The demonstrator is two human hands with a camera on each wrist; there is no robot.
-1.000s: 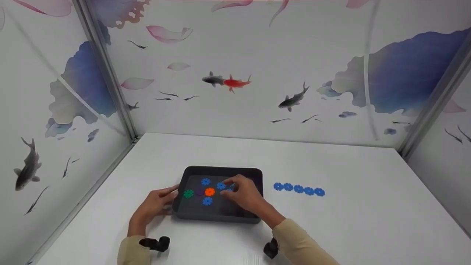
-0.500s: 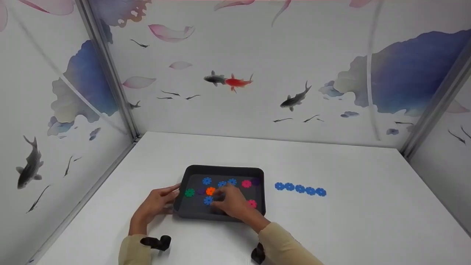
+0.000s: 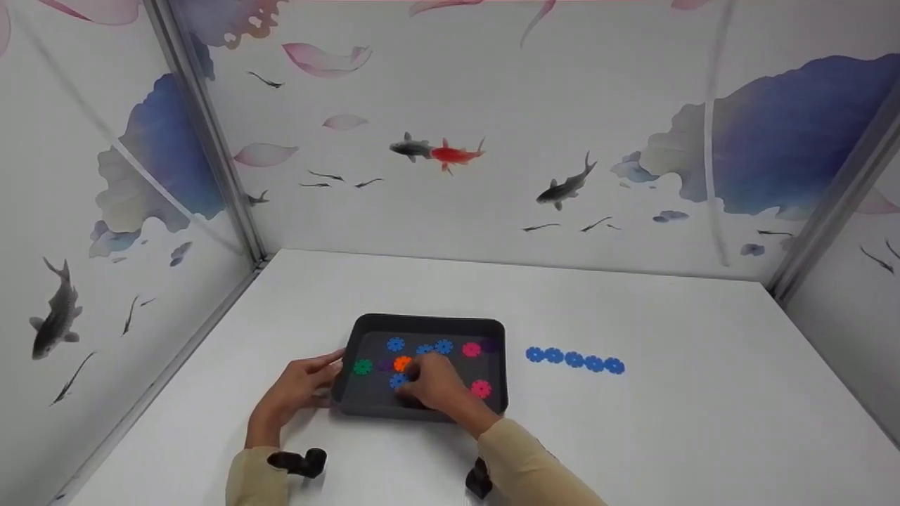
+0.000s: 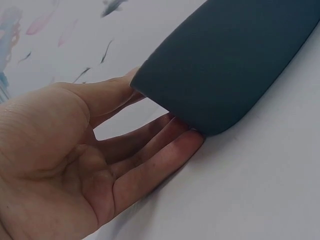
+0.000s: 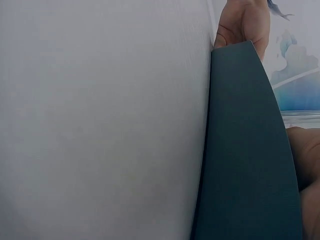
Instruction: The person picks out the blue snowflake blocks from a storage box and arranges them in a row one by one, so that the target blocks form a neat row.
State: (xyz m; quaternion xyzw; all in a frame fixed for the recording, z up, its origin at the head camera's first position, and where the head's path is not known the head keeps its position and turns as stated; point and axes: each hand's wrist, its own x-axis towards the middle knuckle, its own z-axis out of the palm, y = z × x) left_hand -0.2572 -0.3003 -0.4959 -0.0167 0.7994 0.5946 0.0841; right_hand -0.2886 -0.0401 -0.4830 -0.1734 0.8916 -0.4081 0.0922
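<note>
- My right hand reaches down into the dark tray, thumb and fingers bent towards each other near a blue snowflake disc. I cannot tell whether the fingertips have met on a piece: my hand hides part of the tray, and the right wrist view shows only the tray's outer wall in front of my fingers.
- My left hand rests against the tray's left side, fingers nearly straight and touching rather than clamped; I take this as steadying.
- That disc lies flat on the tray floor, just beside the orange disc. A purple disc and a green disc lie further left; two pink discs, the nearer one and the farther one, lie to the right.
- Outside the tray, on the white table, five blue pieces form a row.
- I judge the step in hand to be picking out one disc from the tray.
- The next move, I think, calls for a light pinch on the thin rim, then a straight lift that leaves the orange neighbour undisturbed.
</note>
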